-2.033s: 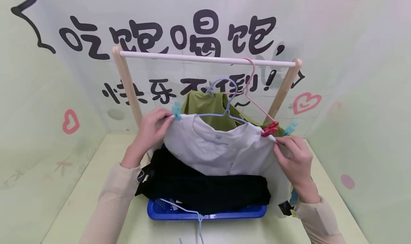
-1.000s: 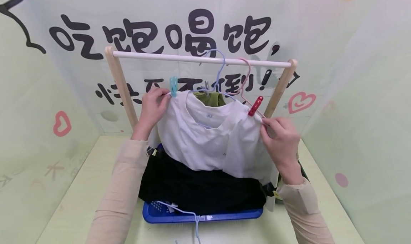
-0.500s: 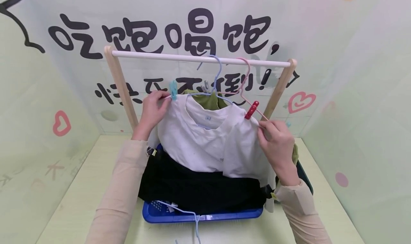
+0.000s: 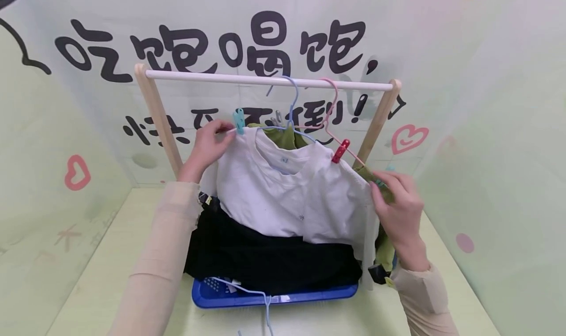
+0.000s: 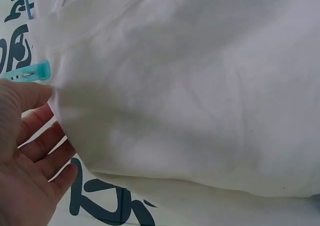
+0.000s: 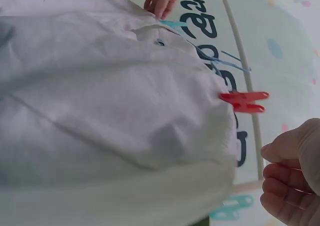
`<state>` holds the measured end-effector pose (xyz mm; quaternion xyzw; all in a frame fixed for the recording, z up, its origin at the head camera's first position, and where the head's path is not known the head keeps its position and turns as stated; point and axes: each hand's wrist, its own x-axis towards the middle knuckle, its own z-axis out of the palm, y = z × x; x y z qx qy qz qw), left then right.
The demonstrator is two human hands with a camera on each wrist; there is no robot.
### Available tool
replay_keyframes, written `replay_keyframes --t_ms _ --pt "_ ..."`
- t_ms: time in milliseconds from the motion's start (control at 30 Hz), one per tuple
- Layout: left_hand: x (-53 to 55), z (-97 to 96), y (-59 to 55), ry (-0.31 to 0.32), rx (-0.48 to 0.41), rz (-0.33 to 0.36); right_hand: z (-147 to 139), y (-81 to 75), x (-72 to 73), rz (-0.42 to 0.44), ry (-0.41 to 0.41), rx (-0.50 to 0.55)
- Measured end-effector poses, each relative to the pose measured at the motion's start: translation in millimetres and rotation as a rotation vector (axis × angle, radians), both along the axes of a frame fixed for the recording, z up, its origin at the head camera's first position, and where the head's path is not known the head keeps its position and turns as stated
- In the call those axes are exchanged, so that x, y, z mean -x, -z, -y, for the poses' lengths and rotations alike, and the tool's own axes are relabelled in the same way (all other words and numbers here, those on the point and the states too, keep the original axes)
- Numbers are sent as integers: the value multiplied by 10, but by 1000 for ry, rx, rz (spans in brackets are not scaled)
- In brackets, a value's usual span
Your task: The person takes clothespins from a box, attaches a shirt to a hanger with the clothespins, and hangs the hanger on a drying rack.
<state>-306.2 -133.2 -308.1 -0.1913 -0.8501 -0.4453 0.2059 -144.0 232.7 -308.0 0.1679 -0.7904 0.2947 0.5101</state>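
Observation:
A white T-shirt (image 4: 274, 203) hangs on a blue hanger (image 4: 295, 102), whose hook curves over the white rod (image 4: 208, 78). One teal clothespin (image 4: 239, 122) and one red clothespin (image 4: 340, 152) clip its shoulders. My left hand (image 4: 208, 147) pinches the shoulder edge beside the teal clothespin, thumb on the cloth in the left wrist view. Off the other shoulder, my right hand (image 6: 295, 171) has loosely bent fingers with nothing between them. In the head view it overlaps a green garment (image 4: 287, 138) on a pink hanger (image 4: 329, 117), mostly hidden behind the shirt.
Wooden posts (image 4: 156, 115) carry the rod. Below the shirt, black cloth (image 4: 269, 265) lies over a blue basket (image 4: 221, 302). A light blue hanger (image 4: 249, 290) sticks out over the basket's front edge. Printed sheets surround the table (image 4: 110, 267).
The shirt has risen since two seconds ago, and its hanger's hook has come over the rod. My right hand has let go of the shirt's shoulder and moved slightly right.

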Motion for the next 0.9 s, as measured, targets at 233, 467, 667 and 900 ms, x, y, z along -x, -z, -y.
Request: replay_keyframes --t_ms 233,467,667,900 --pt "-202 90 25 -58 -22 -132 -211 70 -143 -62 66 108" --pt "-610 168 142 2 27 -84 -485 265 -161 -5 138 179" --pt "-1004 256 382 31 118 -125 -748 534 -87 229 155 161" --pt "-1420 380 675 69 226 -175 -1041 879 78 604 177 49"
